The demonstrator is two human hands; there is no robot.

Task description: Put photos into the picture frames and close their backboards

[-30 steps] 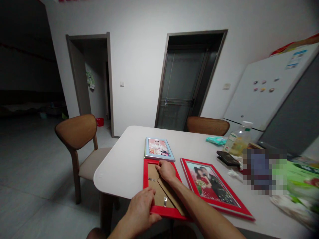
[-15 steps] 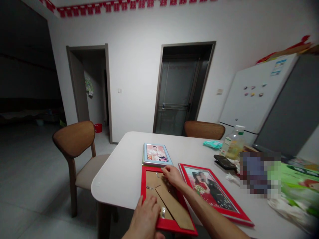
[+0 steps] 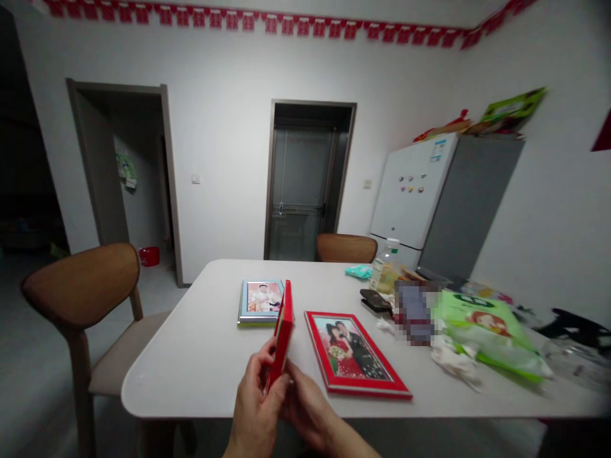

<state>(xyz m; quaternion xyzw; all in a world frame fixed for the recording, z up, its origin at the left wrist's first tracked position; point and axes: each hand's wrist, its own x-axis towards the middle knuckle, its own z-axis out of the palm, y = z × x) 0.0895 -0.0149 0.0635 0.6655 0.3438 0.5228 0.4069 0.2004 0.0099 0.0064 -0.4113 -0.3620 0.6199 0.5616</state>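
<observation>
A red picture frame (image 3: 285,327) stands on edge between my two hands, lifted at the near side of the table and seen almost edge-on. My left hand (image 3: 261,388) grips its lower left side, with the thumb across the near edge. Fingers of my right hand (image 3: 305,401) close round its lower right side and are partly hidden. A second red picture frame (image 3: 353,353), holding a photo of two people, lies face up to the right. Beyond my hands lies a light-blue picture frame (image 3: 260,299) with a photo, partly covered by the held one.
On the white table's (image 3: 191,356) right side are a bottle (image 3: 386,264), a black wallet-like item (image 3: 375,300), a teal packet (image 3: 359,271), crumpled tissues (image 3: 456,362) and a green-and-white package (image 3: 494,331). Brown chairs stand at the left (image 3: 90,286) and far side (image 3: 346,247).
The red frame, face down on the table before, is now raised and turned on edge. My right hand has moved from its top to its lower side. The view has swung right.
</observation>
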